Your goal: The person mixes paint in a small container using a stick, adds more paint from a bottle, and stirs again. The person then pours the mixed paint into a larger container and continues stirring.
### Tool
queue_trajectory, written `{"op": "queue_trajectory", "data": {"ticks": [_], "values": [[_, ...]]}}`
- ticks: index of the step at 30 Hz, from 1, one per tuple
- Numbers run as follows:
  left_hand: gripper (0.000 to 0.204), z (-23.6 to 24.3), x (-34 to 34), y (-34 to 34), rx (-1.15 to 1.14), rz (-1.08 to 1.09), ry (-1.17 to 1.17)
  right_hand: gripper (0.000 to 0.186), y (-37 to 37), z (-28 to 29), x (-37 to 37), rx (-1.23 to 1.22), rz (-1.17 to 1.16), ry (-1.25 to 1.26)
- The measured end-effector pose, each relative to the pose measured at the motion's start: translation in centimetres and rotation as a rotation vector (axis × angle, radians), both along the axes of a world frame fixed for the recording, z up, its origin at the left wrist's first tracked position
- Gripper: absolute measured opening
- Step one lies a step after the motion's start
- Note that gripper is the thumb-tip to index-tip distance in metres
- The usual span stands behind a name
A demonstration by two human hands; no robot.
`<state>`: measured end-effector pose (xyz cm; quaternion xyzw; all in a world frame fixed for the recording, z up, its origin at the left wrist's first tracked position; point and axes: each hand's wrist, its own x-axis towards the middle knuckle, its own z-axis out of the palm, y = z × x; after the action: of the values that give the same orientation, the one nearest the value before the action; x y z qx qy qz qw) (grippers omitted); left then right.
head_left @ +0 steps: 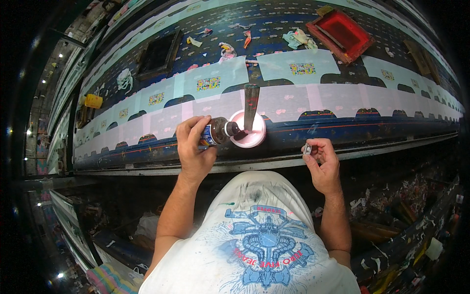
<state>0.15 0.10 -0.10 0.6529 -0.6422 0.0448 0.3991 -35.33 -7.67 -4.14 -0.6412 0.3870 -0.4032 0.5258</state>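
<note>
Across the whole view, a long printing table (293,134), smooth and dark blue along the bowed near edge. Laid out on top already: flat, matte pale pink fabric panels (289,100) nearest, then mint fabric panels (274,68) behind, partly printed with small multicoloured blocks. Farther back, a red-stained printing frame (347,36), a rectangular black frame (159,55) and limp, crumpled rags (298,39), all well apart from both hands.

At the table's near edge, between the hands, a round white plastic-looking tub (264,131). Judged partway through the work here: pink paste (252,136) already inside, thick and smooth-looking, with a stirring paddle (251,103) already stood in it, flat, dark and blotched with red.

In the left hand (193,142), wrapped by thumb and fingers, a brown blue-labelled bottle (209,133), cylindrical, with a narrow neck and white collar. Open, by the look of it, and tilted toward the tub, mouth at the rim; not yet set upright or closed. Cannot tell flow or remaining contents.

In the right hand (323,159), to the right of the tub, pinched between thumb and curled fingers, a small greyish-white piece (307,149). Hard-looking, perhaps the bottle's cap; too small to tell for certain.
</note>
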Motion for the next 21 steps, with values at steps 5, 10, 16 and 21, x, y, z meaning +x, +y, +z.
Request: {"op": "queue_trajectory", "data": {"ticks": [5,10,16,21], "values": [[0.076,-0.5,-0.2,0.5,0.068,-0.007,0.28,0.039,0.3,0.6,0.8,-0.077,-0.014,-0.041],[0.074,0.0,-0.9,1.0,0.127,-0.013,0.629,0.043,1.0,2.3,2.7,-0.216,0.008,-0.01],[0.077,1.6,-2.6,1.7,0.163,-0.108,0.788,0.048,1.2,6.5,7.3,-0.457,0.081,-0.031],[0.074,1.2,-2.9,2.7,0.184,-0.213,0.799,0.048,0.5,9.9,10.7,-0.755,0.128,0.027]]}}
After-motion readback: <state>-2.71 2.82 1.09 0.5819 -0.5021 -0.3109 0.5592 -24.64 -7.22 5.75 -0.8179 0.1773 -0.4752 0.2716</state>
